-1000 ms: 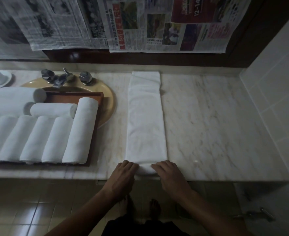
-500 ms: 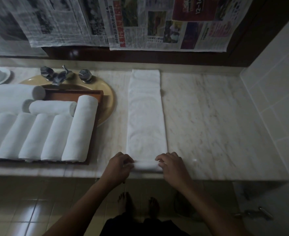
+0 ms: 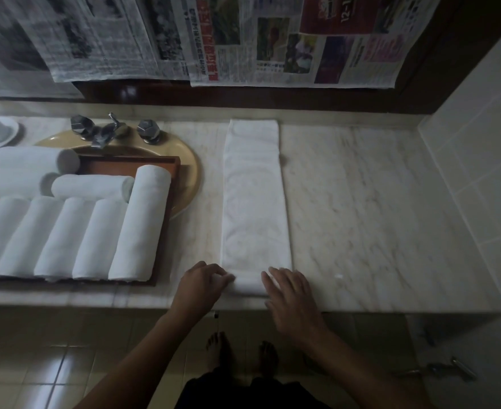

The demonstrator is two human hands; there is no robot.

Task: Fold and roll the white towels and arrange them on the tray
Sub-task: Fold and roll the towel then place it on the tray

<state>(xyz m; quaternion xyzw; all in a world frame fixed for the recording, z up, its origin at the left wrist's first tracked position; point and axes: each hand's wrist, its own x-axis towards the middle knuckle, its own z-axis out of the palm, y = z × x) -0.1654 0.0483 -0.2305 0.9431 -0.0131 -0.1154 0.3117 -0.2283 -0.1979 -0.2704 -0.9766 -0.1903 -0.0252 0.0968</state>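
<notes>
Nearest to me, at six o'clock in the view, I have both hands on the near end of the folded towel (image 3: 255, 202), where a first small roll (image 3: 247, 287) sits just inside the edge of the marble counter (image 3: 376, 216). My left hand (image 3: 202, 286) is curled around the roll's left end, fingers pinching it; my right hand (image 3: 293, 299) lies flat with straight fingers (image 3: 272, 276) on the right end, grasping nothing, though it is blurred and I cannot tell how firmly it presses. From the hands the towel runs as a long narrow strip towards twelve o'clock, almost to the back wall. My worry is this uneven hold: one end pinched and the other only pushed could make the roll travel crooked, coning out at one side, and it would then sit badly among the others. The roll is also very near the counter edge, so a loose hand could let it slip off towards the floor. At nine o'clock from the strip, the wooden tray (image 3: 143, 166) holds a row of rolled towels (image 3: 137, 225) with more lying across behind them; I judge little room is left there, so placing this one could nudge its neighbours. The tray lies over the yellow sink (image 3: 188, 172), with the tap (image 3: 107, 131) at eleven o'clock and newspapers (image 3: 272, 39) hanging at twelve
</notes>
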